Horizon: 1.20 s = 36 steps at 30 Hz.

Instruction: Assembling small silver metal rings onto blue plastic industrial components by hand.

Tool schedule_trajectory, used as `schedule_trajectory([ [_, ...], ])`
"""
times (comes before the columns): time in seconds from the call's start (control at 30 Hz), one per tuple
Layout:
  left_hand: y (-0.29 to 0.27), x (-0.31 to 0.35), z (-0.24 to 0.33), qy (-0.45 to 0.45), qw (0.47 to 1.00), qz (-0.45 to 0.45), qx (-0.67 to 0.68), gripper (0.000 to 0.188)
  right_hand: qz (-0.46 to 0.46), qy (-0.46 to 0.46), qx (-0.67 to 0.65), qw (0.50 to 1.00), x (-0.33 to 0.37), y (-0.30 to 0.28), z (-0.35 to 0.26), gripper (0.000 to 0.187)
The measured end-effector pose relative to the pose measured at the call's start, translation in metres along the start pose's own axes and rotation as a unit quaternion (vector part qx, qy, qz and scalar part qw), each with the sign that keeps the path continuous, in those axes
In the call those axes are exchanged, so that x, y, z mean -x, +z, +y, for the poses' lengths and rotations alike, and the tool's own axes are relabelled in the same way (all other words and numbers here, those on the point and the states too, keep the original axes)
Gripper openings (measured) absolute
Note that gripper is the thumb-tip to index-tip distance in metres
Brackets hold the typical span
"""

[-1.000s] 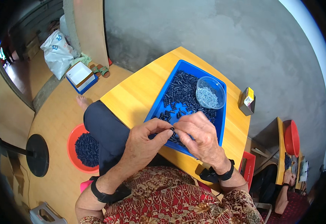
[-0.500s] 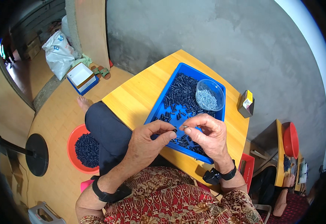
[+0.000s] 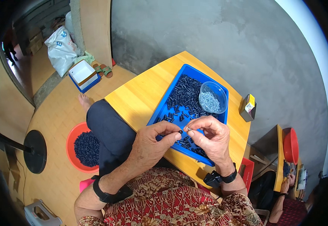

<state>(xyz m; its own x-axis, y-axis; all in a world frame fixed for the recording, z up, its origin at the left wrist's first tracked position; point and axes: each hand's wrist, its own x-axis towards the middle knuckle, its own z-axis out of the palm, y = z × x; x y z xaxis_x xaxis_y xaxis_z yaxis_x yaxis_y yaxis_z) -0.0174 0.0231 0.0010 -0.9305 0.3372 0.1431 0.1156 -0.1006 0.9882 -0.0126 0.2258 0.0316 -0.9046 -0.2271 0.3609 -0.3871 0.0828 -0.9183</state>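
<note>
Both hands meet above the near part of a blue tray (image 3: 177, 121). My left hand (image 3: 149, 145) pinches a small black tubular part (image 3: 180, 132) between thumb and forefinger. Close beside it, the thumb and forefinger of my right hand (image 3: 213, 136) pinch a tiny silvery metal piece (image 3: 189, 129), too small to make out exactly; a narrow gap separates the two. Many loose black tubular parts (image 3: 186, 90) lie in the tray. A clear round tub (image 3: 224, 97) of small silvery metal pieces (image 3: 209, 102) stands on them at the right.
The tray rests on a yellow wooden table (image 3: 130, 96) against a grey wall. On its right edge is a dark box (image 3: 248, 109). A red basin (image 3: 70, 147) of black parts stands on the floor at left. Another person's hands (image 3: 286, 184) work at a table far right.
My hands have come slightly closer together, bringing the black part and the metal piece nearer each other. The whole view has shifted slightly. The other person's hands have moved.
</note>
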Motion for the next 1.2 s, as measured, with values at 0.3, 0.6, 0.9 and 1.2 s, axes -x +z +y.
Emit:
schedule_trajectory([
  [0.3,0.001,0.001,0.003,0.006,1.000,0.005,-0.017,0.018,-0.014,-0.033,0.134,0.990,-0.004,-0.001,-0.005,0.009],
  [0.6,0.003,0.002,0.003,0.017,0.998,0.036,-0.044,0.019,-0.033,-0.134,0.263,0.955,-0.006,0.004,-0.009,0.014],
  [0.9,0.003,0.001,-0.007,0.102,0.978,0.055,-0.176,0.016,-0.073,-0.184,0.371,0.907,-0.003,0.007,-0.016,0.016],
  [1.2,0.000,0.000,0.002,-0.002,0.999,0.021,-0.047,0.019,-0.004,-0.053,0.250,0.967,0.000,0.012,-0.014,0.013],
])
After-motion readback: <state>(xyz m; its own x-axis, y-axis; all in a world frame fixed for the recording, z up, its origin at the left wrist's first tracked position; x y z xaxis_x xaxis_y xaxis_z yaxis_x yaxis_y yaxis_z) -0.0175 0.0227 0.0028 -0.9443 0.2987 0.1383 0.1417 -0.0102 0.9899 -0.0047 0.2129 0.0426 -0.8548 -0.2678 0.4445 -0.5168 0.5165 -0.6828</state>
